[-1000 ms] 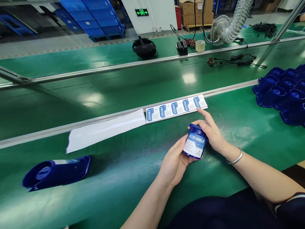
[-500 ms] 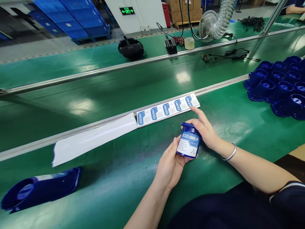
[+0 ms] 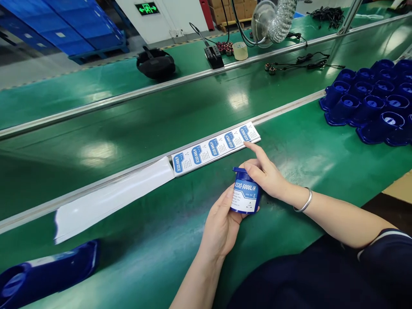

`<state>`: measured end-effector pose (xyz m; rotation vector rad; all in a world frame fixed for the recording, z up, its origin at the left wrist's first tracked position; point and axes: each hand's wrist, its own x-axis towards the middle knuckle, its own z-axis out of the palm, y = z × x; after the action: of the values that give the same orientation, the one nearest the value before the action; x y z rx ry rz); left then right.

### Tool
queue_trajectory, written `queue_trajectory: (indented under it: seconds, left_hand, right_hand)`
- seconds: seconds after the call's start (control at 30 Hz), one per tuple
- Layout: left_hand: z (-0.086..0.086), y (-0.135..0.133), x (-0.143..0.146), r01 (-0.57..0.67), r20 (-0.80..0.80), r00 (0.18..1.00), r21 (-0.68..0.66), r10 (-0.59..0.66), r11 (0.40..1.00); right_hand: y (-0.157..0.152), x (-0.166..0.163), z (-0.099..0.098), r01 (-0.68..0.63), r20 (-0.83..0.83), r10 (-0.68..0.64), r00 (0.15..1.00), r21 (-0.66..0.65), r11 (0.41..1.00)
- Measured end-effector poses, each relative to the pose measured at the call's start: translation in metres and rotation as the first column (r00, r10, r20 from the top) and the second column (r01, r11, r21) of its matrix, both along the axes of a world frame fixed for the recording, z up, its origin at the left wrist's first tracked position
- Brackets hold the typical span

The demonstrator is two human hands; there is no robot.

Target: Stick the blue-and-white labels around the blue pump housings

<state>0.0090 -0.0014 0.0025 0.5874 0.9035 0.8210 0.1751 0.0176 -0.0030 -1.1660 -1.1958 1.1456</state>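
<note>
A dark blue plastic housing [image 3: 240,170] with a flanged rim is held in front of me, its flange up. On its side is a blue and white label [image 3: 245,195] printed "5000L/H". My left hand [image 3: 222,219] grips it from the left and below, the thumb over the label's left edge. My right hand [image 3: 265,174] holds the upper right side with thumb and bent fingers, while its index finger points out. That fingertip is close to a stack of label sheets [image 3: 206,152]; contact cannot be told.
White backing paper [image 3: 112,199] lies left of the labels. Another blue housing [image 3: 51,274] lies at the lower left, and several stand grouped [image 3: 373,103] at the right. Behind the metal rail [image 3: 128,95] are a black headset-like item [image 3: 156,63], a tape roll [image 3: 240,51] and a duct [image 3: 283,23].
The view has shifted, so the bench things appear further left. My left thumb now covers the start of the label's print. Both hands keep their hold on the housing.
</note>
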Motion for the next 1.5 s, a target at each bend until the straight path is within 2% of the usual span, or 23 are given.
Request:
queue_trajectory:
  seconds: [0.13,0.4,0.53,0.7,0.77,0.87,1.0,1.13,1.27,1.4,1.5]
  left_hand:
    - [0.000,0.000,0.001,-0.001,-0.063,0.998,0.023,0.002,1.000]
    - [0.000,-0.006,0.007,0.118,-0.299,0.952,0.166,-0.065,0.979]
    - [-0.004,-0.008,0.009,0.130,-0.449,0.894,0.239,-0.009,0.962]
    - [-0.001,-0.009,0.012,0.192,-0.630,0.770,0.379,0.100,0.905]
    - [0.001,-0.009,0.012,0.207,-0.618,0.784,0.360,0.066,0.910]
    - [0.004,-0.008,0.010,0.169,-0.455,0.890,0.298,-0.016,0.940]
    - [0.005,-0.006,0.007,0.041,-0.294,0.955,0.263,0.039,0.964]
    - [0.001,-0.005,0.007,-0.095,-0.324,0.927,0.279,0.187,0.955]
    - [-0.006,-0.002,0.009,-0.140,-0.457,0.840,0.340,0.293,0.930]
    - [-0.010,0.001,0.006,-0.105,-0.526,0.789,0.394,0.317,0.913]
    - [-0.010,0.002,0.001,-0.100,-0.464,0.839,0.381,0.284,0.919]
  right_hand:
    - [0.000,-0.002,0.005,0.033,0.035,-0.031,0.999,-0.063,0.997]
    - [0.000,-0.006,0.004,0.059,0.138,-0.047,0.989,-0.089,0.994]
    - [0.002,-0.006,0.004,0.077,0.136,-0.060,0.989,-0.122,0.990]
    - [0.003,-0.005,0.004,0.082,0.118,-0.065,0.991,-0.150,0.985]
    - [0.003,-0.005,0.003,0.087,0.107,-0.071,0.992,-0.159,0.983]
    - [0.003,-0.005,0.001,0.097,0.080,-0.083,0.993,-0.181,0.979]
    - [0.001,-0.008,-0.002,0.097,0.006,-0.098,0.995,-0.216,0.971]
    - [-0.006,-0.017,-0.007,0.094,-0.021,-0.100,0.995,-0.202,0.975]
    - [-0.014,-0.024,-0.012,0.055,-0.002,-0.056,0.998,-0.146,0.988]
    - [-0.015,-0.024,-0.013,0.042,0.001,-0.042,0.999,-0.117,0.992]
    - [-0.011,-0.021,-0.011,0.045,-0.029,-0.048,0.998,-0.099,0.994]
